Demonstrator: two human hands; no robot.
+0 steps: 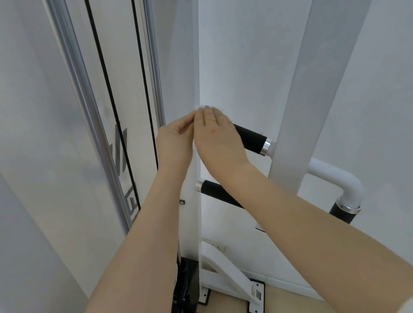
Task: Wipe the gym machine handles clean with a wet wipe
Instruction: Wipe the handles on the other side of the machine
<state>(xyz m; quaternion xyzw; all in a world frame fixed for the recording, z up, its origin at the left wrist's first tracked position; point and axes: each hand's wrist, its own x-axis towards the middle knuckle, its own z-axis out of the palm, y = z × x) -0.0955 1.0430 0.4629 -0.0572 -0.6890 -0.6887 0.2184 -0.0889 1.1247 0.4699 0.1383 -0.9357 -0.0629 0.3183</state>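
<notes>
I can't read any text here. Dark logo strokes show on the machine's clear side panel (pixel 122 148), left of the cable (pixel 144 87), but they're cut off. A small sticker on the base foot (pixel 258 294) is too tiny.

Your hands (pixel 174 144) (pixel 217 135) crowd narrow gap between left post (pixel 181 83) and right post (pixel 301 85). Upper handle (pixel 251 138) bars gap behind them, lower handle (pixel 216 191) beneath. Cables (pixel 111 102) block left side. Open wall above.
</notes>
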